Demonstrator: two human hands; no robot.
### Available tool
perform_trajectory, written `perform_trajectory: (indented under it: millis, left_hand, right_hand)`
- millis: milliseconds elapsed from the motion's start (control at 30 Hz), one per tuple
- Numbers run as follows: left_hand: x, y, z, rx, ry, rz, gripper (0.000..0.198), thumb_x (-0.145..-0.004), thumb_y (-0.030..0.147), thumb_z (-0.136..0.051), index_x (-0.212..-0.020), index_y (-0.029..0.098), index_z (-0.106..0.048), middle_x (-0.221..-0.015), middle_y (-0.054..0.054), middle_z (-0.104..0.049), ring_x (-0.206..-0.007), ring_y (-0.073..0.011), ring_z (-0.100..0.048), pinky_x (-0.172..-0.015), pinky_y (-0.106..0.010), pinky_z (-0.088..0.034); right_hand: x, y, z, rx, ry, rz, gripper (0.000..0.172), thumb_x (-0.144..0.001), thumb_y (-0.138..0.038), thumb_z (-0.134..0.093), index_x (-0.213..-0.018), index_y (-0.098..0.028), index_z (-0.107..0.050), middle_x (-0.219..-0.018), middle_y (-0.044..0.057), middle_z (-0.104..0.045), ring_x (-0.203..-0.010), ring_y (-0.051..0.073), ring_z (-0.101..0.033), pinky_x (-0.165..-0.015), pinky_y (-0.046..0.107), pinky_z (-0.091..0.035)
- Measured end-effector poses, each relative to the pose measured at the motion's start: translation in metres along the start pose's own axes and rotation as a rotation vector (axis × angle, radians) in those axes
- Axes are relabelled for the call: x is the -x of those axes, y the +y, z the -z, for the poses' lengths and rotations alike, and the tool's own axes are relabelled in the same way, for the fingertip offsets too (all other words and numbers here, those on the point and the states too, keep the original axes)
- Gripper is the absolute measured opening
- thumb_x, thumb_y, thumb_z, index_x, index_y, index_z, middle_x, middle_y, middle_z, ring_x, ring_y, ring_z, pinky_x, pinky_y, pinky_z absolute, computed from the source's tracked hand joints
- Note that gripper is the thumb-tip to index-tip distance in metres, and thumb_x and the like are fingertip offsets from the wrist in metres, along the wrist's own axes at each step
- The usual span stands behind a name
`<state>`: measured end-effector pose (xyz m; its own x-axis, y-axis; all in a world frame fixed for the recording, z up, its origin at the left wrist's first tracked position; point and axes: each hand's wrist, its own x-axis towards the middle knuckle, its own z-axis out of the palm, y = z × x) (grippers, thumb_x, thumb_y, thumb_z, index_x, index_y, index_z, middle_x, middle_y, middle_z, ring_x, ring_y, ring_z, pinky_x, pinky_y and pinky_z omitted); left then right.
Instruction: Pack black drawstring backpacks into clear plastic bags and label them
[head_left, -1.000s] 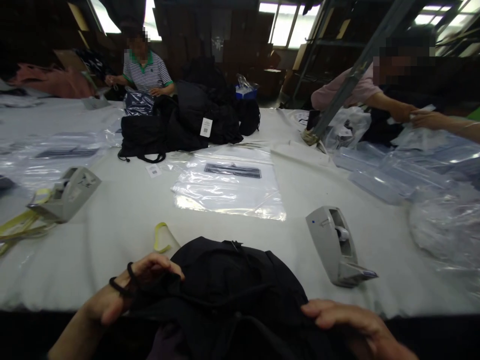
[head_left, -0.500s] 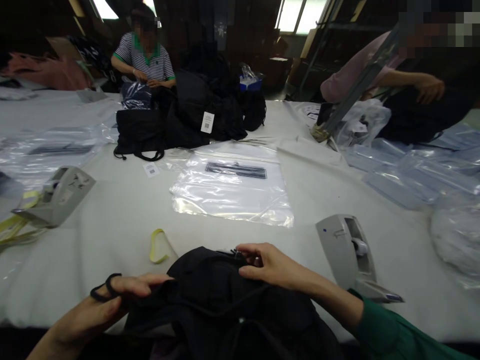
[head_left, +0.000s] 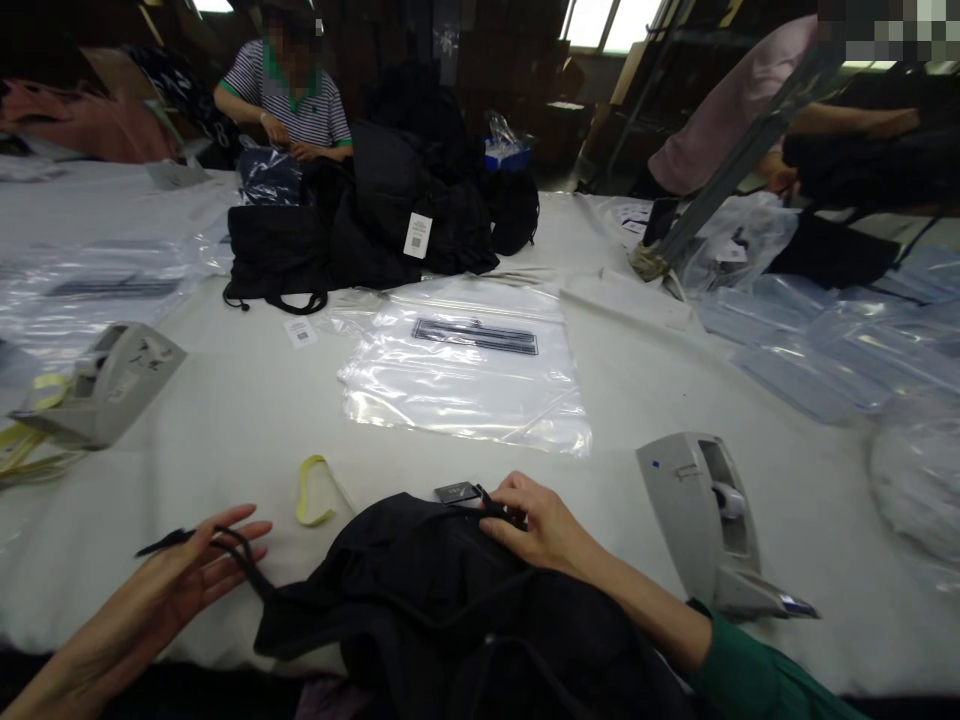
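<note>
A black garment (head_left: 450, 600) lies bunched at the near table edge in front of me. My left hand (head_left: 187, 580) is at its left side, fingers stretched out, with the garment's black drawstring (head_left: 225, 545) running across the fingers. My right hand (head_left: 536, 525) rests on the garment's far edge, fingers closed in a pinch on a small dark hang tag (head_left: 459, 492) and its string. A flat clear plastic bag (head_left: 465, 375) with a dark printed strip lies just beyond on the white table (head_left: 247, 420).
A grey tape dispenser (head_left: 705, 525) stands to my right, another (head_left: 105, 385) at the left with yellow strips. A yellow loop (head_left: 315, 490) lies near the garment. A pile of black garments (head_left: 375, 230) sits mid-table. Other people work at the far side and right.
My left hand opened and slid left, the drawstring loop loosening across its fingers. My right hand came from the garment's near right side to its far edge and pinched the tag.
</note>
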<state>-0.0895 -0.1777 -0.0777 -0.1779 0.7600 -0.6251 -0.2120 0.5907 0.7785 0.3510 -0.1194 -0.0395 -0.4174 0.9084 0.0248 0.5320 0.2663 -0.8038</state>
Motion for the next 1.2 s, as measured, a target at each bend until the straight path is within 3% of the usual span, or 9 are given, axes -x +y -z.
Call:
perform_trajectory:
  millis: [133,233,400,500,600,767,900,1000,1200]
  left_hand:
    - [-0.006,0.019,0.004,-0.159,0.341,-0.272,0.055,-0.077,0.057,-0.067,-0.126,0.035,-0.054,-0.122,0.001,-0.067,-0.122,-0.0320,-0.057,-0.106,-0.046,-0.047]
    - [-0.002,0.049,-0.015,-0.388,0.324,-0.477,0.052,-0.080,0.059,-0.062,-0.125,0.034,-0.054,-0.133,0.001,-0.059,-0.129,-0.0340,-0.050,-0.113,-0.053,-0.036]
    - [0.001,0.107,-0.132,-0.744,-0.465,-0.631,0.054,-0.084,0.047,-0.063,-0.132,0.025,-0.051,-0.136,-0.010,-0.056,-0.113,-0.0276,-0.060,-0.100,-0.043,-0.049]
    - [-0.010,0.109,-0.211,-0.916,-0.973,-0.664,0.071,-0.078,0.036,-0.073,-0.142,0.030,-0.044,-0.140,-0.008,-0.053,-0.126,-0.0271,-0.051,-0.106,-0.040,-0.042]
    - [-0.024,0.088,-0.259,-0.936,-1.121,-0.687,0.074,-0.076,0.030,-0.073,-0.144,0.026,-0.042,-0.126,-0.008,-0.063,-0.106,-0.0238,-0.063,-0.093,-0.034,-0.048]
    - [-0.038,0.057,-0.275,-0.852,-1.022,-0.600,0.032,-0.085,0.039,-0.062,-0.107,0.016,-0.067,-0.096,-0.008,-0.068,-0.084,-0.0206,-0.064,-0.071,-0.029,-0.049]
    - [-0.043,0.060,-0.277,-0.689,-0.932,-0.753,0.092,-0.066,0.034,-0.081,-0.145,0.025,-0.033,-0.151,-0.019,-0.031,-0.096,-0.0205,-0.059,-0.074,-0.032,-0.050]
    - [-0.048,0.076,-0.284,-0.649,-1.167,-0.730,0.102,-0.074,0.028,-0.075,-0.152,0.037,-0.011,-0.159,-0.018,-0.011,-0.085,-0.0133,-0.059,-0.065,-0.026,-0.048]
    - [-0.054,0.090,-0.302,-0.793,-1.339,-0.575,0.067,-0.075,0.019,-0.071,-0.138,0.026,-0.048,-0.105,-0.002,-0.064,-0.059,-0.0066,-0.046,-0.052,-0.019,-0.037]
  right_hand:
    - [0.000,0.004,0.001,0.076,0.263,0.231,0.006,-0.083,-0.023,-0.066,-0.085,-0.021,-0.071,-0.113,0.013,-0.063,-0.095,0.024,-0.064,-0.080,0.037,-0.054]
    - [0.005,0.001,0.005,-0.022,0.241,0.191,0.009,-0.087,-0.023,-0.062,-0.094,-0.022,-0.069,-0.116,0.013,-0.067,-0.101,0.025,-0.066,-0.086,0.038,-0.054]
    - [0.004,-0.012,0.006,-0.338,0.197,-0.099,0.017,-0.092,-0.038,-0.060,-0.100,-0.023,-0.062,-0.103,0.008,-0.073,-0.097,0.025,-0.069,-0.087,0.040,-0.055]
    - [0.003,-0.017,0.006,-0.493,0.203,-0.132,0.021,-0.093,-0.043,-0.058,-0.096,-0.023,-0.055,-0.092,0.006,-0.072,-0.091,0.023,-0.071,-0.085,0.037,-0.055]
    - [0.006,-0.018,0.009,-0.494,0.217,-0.136,0.021,-0.095,-0.044,-0.055,-0.097,-0.023,-0.053,-0.094,0.005,-0.072,-0.090,0.021,-0.070,-0.084,0.035,-0.054]
    - [0.010,-0.015,0.014,-0.402,0.269,-0.116,0.020,-0.095,-0.041,-0.056,-0.099,-0.021,-0.057,-0.093,0.006,-0.070,-0.090,0.020,-0.066,-0.083,0.033,-0.050]
    - [0.009,-0.018,0.017,-0.430,0.206,0.001,0.023,-0.095,-0.044,-0.053,-0.094,-0.021,-0.056,-0.093,0.007,-0.067,-0.088,0.021,-0.064,-0.082,0.035,-0.049]
    - [0.008,-0.023,0.022,-0.442,0.137,0.124,0.028,-0.093,-0.049,-0.052,-0.087,-0.021,-0.056,-0.090,0.007,-0.065,-0.083,0.022,-0.061,-0.078,0.036,-0.049]
    - [0.004,-0.022,0.029,-0.524,0.169,0.216,0.024,-0.088,-0.043,-0.055,-0.079,-0.021,-0.056,-0.081,0.006,-0.062,-0.075,0.022,-0.058,-0.071,0.036,-0.049]
